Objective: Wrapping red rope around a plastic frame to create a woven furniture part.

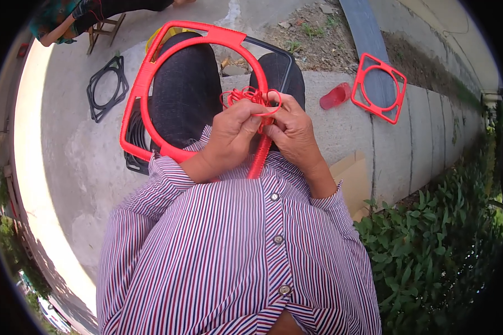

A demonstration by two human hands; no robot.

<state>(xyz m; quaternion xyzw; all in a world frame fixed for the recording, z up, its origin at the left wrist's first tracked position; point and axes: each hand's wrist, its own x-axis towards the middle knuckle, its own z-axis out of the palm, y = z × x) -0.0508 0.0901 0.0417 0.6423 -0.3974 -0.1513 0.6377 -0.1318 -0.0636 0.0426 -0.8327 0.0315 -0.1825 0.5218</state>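
Across my lap lies a square frame with a round ring inside it [143, 84]. Most of it is wrapped in red cord; a stretch at its far right corner is bare black. My left hand [230, 133] pinches a loose bundle of red cord [241, 98] over the frame's right side. Close against it, my right hand [292, 133] has thumb and fingers closed on the red cord too, where the ring meets the outer bar. A loop of cord stands up between the two hands. My fingers hide the exact wrapping point.
Left on the concrete lies a bare black frame [89, 92], with more black frames [134, 162] stacked beside my left leg. A finished-looking red frame [397, 89] and a red slipper [335, 96] are at the right. Another person [89, 17] sits far left; leafy bushes [425, 240] grow lower right.
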